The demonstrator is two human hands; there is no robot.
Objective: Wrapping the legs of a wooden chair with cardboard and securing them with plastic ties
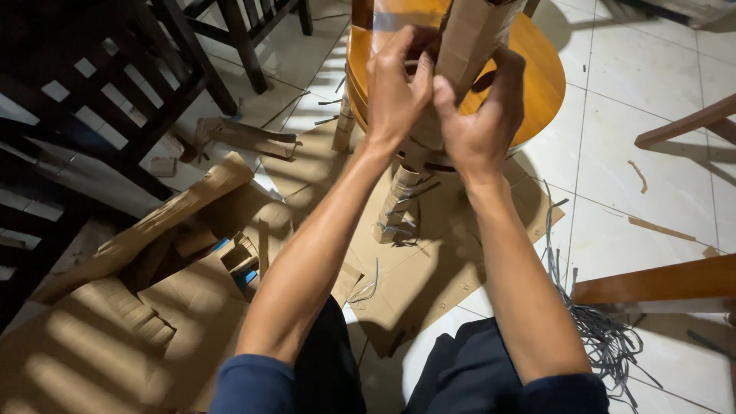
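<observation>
My left hand (396, 88) and my right hand (481, 115) are raised together in front of me, both gripping a folded strip of brown cardboard wrapping (469, 34) that stands up around part of a round orange-brown wooden stool (540, 73). The left fingers pinch the wrapping's left edge near a band of clear tape (391, 19). The right fingers curl around its lower right side. A stool leg wrapped in cardboard (397, 201) hangs below my hands.
Flattened cardboard sheets (418, 268) and a long cardboard-wrapped piece (146, 230) lie on the white tiled floor. Dark wooden chairs (115, 84) stand at left. Grey plastic straps (598, 330) pile at lower right, beside wooden bars (659, 280).
</observation>
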